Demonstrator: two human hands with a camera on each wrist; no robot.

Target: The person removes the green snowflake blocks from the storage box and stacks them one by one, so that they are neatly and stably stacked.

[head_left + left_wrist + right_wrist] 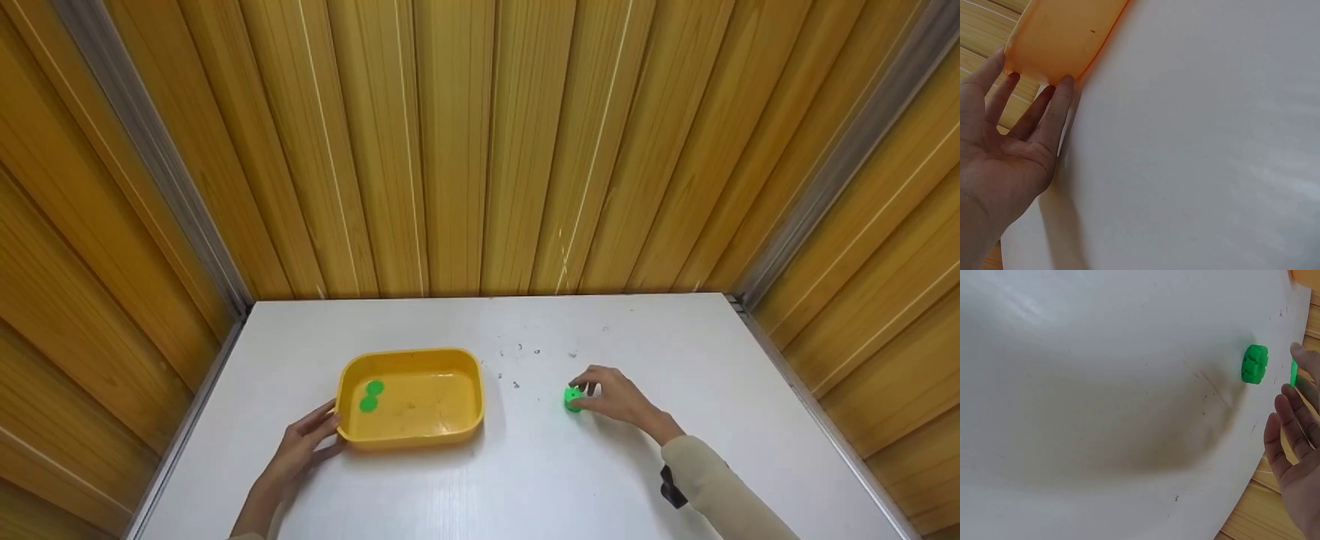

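A shallow yellow plastic tray sits on the white table, with two green discs lying inside near its left end. My left hand touches the tray's left end with its fingertips, fingers mostly straight, as the left wrist view shows on the outer wall. My right hand is right of the tray, over a small notched stack of green discs standing on the table. Between thumb and finger it pinches one thin green disc, seen edge-on, above the stack; the other fingers are spread.
Small dark scuff marks dot the white table between the tray and the right hand. Yellow wood-look panels rise behind the table and on both sides, with grey metal posts at the corners.
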